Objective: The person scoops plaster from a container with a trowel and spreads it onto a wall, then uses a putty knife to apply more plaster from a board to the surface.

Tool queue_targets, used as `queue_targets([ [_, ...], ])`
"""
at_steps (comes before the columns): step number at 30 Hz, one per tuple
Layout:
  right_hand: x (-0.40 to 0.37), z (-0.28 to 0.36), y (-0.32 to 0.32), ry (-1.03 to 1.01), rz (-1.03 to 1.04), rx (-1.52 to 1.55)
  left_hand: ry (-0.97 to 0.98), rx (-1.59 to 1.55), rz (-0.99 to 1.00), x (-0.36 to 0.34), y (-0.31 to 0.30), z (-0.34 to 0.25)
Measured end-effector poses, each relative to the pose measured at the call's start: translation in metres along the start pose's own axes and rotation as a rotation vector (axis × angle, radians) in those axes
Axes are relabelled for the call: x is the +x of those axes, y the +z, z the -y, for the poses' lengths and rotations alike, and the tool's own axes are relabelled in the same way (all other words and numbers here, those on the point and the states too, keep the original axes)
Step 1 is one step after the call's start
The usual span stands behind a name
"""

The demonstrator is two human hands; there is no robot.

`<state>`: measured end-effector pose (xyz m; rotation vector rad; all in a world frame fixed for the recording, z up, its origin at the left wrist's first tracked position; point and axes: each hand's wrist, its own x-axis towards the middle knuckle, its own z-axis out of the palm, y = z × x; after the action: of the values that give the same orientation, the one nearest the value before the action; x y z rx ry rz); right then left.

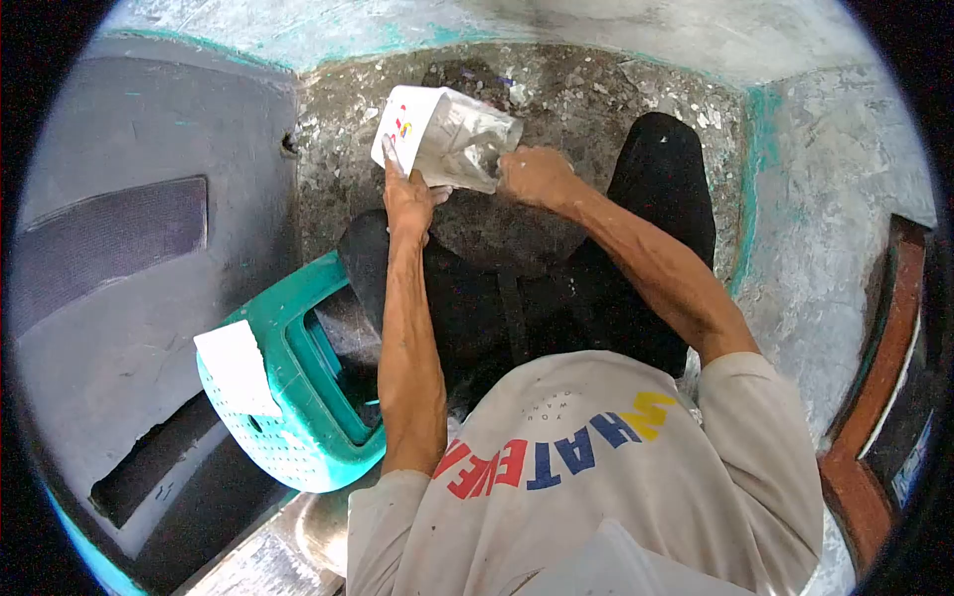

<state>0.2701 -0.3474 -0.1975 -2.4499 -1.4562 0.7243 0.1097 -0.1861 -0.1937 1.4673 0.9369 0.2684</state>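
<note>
A white box-shaped container (405, 124) with red and yellow print on one face is tilted above the floor, its greyish, shiny part facing right. My left hand (407, 199) grips it from below, the thumb lying against the printed face. At the container's right end, my right hand (540, 175) is closed in a fist. Whatever the right fingers hold is hidden from view. Both forearms reach forward past my bent knees, which are in black trousers.
A turquoise plastic stool (298, 437) lies on its side at my left, with a white torn-edged piece (238, 368) on it. The rough, flaking floor (596, 89) meets walls close by on both sides. A reddish-brown frame (889, 358) stands at the right.
</note>
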Motion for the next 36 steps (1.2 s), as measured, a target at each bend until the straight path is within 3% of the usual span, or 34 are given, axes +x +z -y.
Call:
queue_targets([
  [5, -0.009, 0.013, -0.016, -0.090, -0.006, 0.071, -0.051, 0.012, 0.032, 0.005, 0.000, 0.003],
  [8, -0.012, 0.016, -0.027, -0.143, -0.041, 0.060, 0.055, 0.014, 0.048, 0.002, -0.001, 0.006],
  [12, -0.010, 0.020, -0.035, -0.141, -0.060, 0.048, 0.028, 0.065, 0.027, 0.004, 0.002, 0.005],
  [15, -0.010, 0.012, -0.040, -0.164, -0.117, 0.113, 0.083, 0.078, 0.050, 0.003, 0.003, 0.001],
  [18, -0.010, 0.003, -0.051, -0.095, -0.041, 0.354, 0.065, 0.061, -0.028, 0.000, 0.006, -0.001],
  [20, -0.015, -0.004, -0.052, 0.036, -0.057, 0.203, 0.076, 0.018, -0.082, 0.000, 0.008, 0.002],
  [27, 0.006, -0.016, -0.021, 0.112, -0.159, 0.003, 0.041, 0.137, -0.116, -0.003, 0.015, -0.009],
  [30, 0.016, -0.002, -0.010, 0.074, -0.200, -0.125, 0.057, 0.220, -0.079, -0.006, 0.016, -0.008],
  [32, 0.024, -0.004, 0.016, -0.060, -0.329, -0.220, 0.061, 0.204, -0.065, -0.008, 0.016, -0.009],
  [36, 0.017, -0.006, 0.020, -0.174, -0.318, -0.256, 0.154, 0.330, -0.057, -0.010, 0.020, -0.008],
])
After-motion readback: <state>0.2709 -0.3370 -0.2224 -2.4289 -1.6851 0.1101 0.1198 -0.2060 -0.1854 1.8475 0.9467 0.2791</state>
